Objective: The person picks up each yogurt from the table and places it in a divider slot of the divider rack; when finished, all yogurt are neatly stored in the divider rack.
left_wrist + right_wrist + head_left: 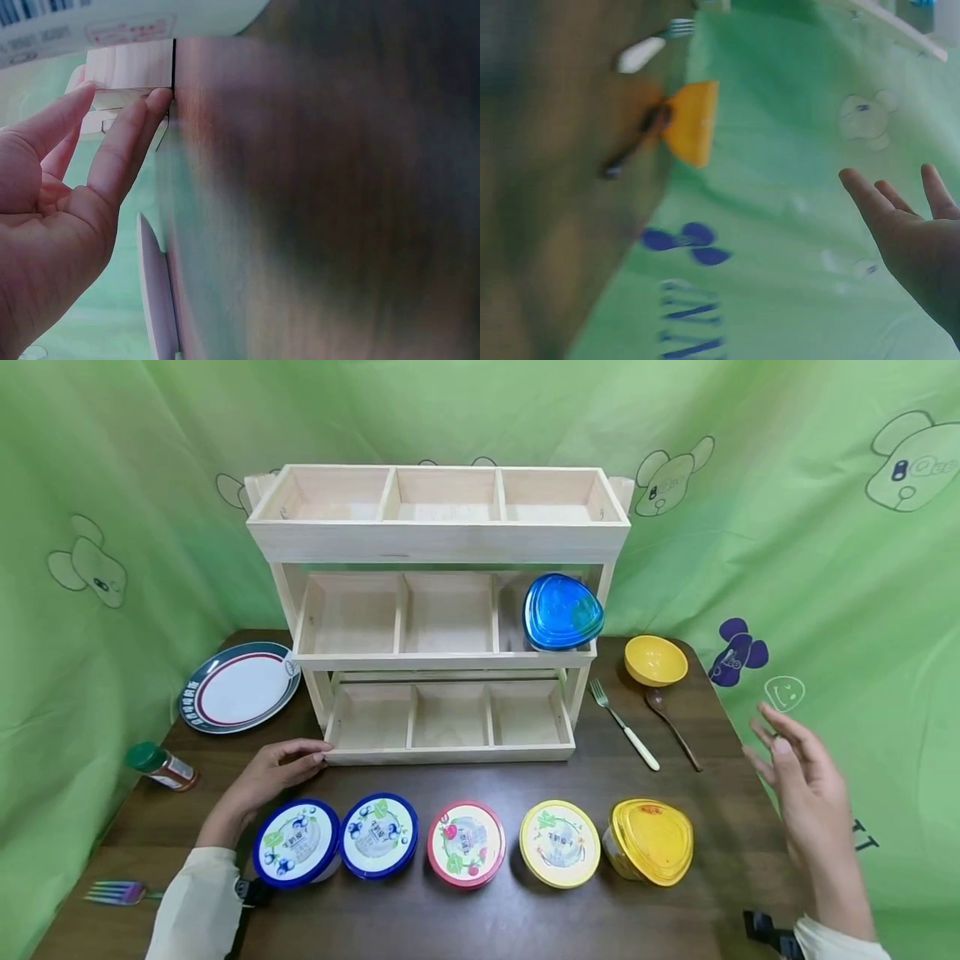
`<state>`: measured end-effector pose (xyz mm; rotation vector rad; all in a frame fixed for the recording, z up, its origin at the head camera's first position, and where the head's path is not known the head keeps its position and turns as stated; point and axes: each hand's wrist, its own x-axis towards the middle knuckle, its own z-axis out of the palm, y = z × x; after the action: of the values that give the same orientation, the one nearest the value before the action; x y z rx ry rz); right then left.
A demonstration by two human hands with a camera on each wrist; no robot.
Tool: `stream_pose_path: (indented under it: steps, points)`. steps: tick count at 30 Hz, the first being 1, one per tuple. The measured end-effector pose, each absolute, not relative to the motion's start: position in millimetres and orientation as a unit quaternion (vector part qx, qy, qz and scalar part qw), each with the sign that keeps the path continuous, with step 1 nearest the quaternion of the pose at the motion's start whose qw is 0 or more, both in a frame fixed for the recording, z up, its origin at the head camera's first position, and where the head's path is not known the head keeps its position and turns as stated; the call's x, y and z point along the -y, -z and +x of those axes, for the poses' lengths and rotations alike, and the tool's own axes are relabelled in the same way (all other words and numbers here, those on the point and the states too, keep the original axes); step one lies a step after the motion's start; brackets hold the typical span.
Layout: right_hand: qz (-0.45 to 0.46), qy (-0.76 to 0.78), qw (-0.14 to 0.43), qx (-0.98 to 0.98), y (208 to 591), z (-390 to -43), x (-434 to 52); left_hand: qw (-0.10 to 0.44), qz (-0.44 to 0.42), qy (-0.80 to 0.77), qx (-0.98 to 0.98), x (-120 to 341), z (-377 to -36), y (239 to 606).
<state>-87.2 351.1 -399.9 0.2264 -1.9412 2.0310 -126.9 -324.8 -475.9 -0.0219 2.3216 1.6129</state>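
A three-tier wooden rack point(438, 543) with divided trays stands in the middle of the table. My left hand point(288, 766) touches the left front corner of its bottom tray point(450, 756), fingers extended. The left wrist view shows those fingertips point(156, 97) against the end of the pale wood point(131, 67). A container with a blue lid point(561, 610) sits in the middle tray's right compartment. Off to the right, my right hand point(813, 802) is raised in the air with loosely spread fingers, holding nothing. Nearest to it are a brown spoon point(672, 731) and a white-handled fork point(626, 727).
Along the front stand two blue-lidded tubs point(296, 843), a pink-lidded tub point(467, 844), a round yellow-lidded tub point(559, 844) and another yellow-lidded container point(652, 842). A plate point(243, 687), spice jar point(162, 766) and iridescent fork point(120, 892) lie left; a yellow bowl point(656, 661) stands right.
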Motion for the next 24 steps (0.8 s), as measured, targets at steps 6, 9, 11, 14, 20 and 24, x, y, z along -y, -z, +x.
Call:
stream_pose_path:
  steps: [6,9,11,14,20,24]
  points:
    - [0.103,-0.685,0.139,0.708,423,-68,-357,0.157,-0.013,-0.575,-0.803,323,-129,477]
    - [0.108,-0.667,0.128,0.726,430,-59,-356,0.159,-0.007,-0.576,-0.802,323,-130,477]
    - [0.108,-0.663,0.12,0.731,435,-52,-354,0.16,-0.009,-0.576,-0.802,322,-130,477]
    - [0.105,-0.661,0.106,0.735,444,-38,-349,0.162,-0.009,-0.576,-0.801,322,-130,477]
    - [0.097,-0.67,0.069,0.733,460,-17,-332,0.162,-0.008,-0.575,-0.802,323,-129,477]
    - [0.095,-0.665,0.052,0.739,469,-10,-322,0.161,-0.005,-0.573,-0.804,324,-128,477]
